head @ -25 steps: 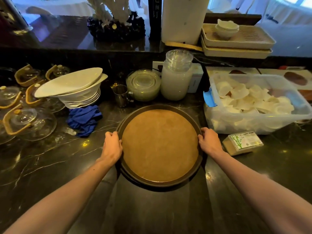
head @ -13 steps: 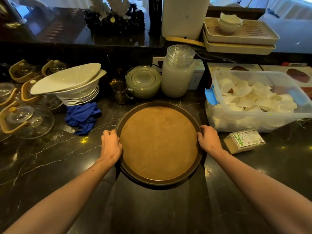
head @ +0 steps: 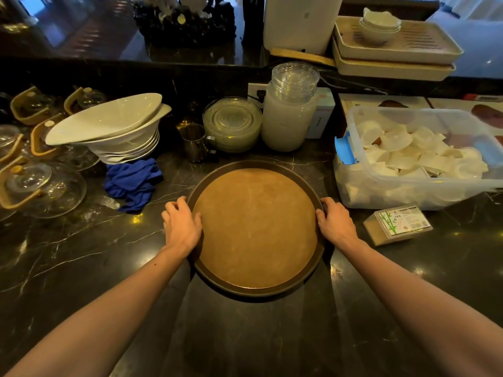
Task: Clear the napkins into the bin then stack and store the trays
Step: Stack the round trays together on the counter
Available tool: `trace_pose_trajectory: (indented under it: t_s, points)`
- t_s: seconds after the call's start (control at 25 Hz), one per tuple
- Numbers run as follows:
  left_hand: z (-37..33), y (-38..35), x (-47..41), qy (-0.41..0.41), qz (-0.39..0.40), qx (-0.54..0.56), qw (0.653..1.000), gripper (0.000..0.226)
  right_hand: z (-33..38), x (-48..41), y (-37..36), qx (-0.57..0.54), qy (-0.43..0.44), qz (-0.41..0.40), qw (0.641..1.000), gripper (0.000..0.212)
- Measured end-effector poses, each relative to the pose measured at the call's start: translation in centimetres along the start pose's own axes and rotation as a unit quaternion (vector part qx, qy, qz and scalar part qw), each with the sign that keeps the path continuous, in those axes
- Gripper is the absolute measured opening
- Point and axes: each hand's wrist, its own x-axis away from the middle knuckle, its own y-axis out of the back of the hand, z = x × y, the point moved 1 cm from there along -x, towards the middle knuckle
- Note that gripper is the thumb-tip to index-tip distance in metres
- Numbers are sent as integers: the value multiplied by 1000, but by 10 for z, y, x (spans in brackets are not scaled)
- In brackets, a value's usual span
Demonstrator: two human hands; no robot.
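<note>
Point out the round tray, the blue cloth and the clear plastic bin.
round tray (head: pixel 255 229): head view, centre of its brown surface
blue cloth (head: pixel 133 182): head view, middle of the crumpled fabric
clear plastic bin (head: pixel 353 183): head view, bare left wall

My left hand (head: pixel 181 229) now sits slightly farther along the round tray's (head: pixel 255 229) left rim; the tray barely shifts.

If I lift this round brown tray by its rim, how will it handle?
The round brown tray probably stays stiff and flat, its raised dark rim giving the left hand and right hand purchase. Being empty, it is likely light. On the polished black counter it may slide.
</note>
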Motion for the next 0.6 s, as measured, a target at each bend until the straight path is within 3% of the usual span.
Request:
trace_pose_trajectory:
  t_s: [0.16,0.32,0.48,0.6]
  points:
    - [19,-5,-5,31,45,45,997,53,-6,5,-13,-27,-37,15,999,41]
    - [22,-4,-10,38,42,59,997,48,-4,6,-19,-50,-81,10,995,52]
    - [22,-2,-16,89,60,120,987,48,-3,5,-22,-149,-159,29,976,70]
    - [23,-3,-11,131,67,187,971,42,-7,6,-25,-231,-189,23,954,66]
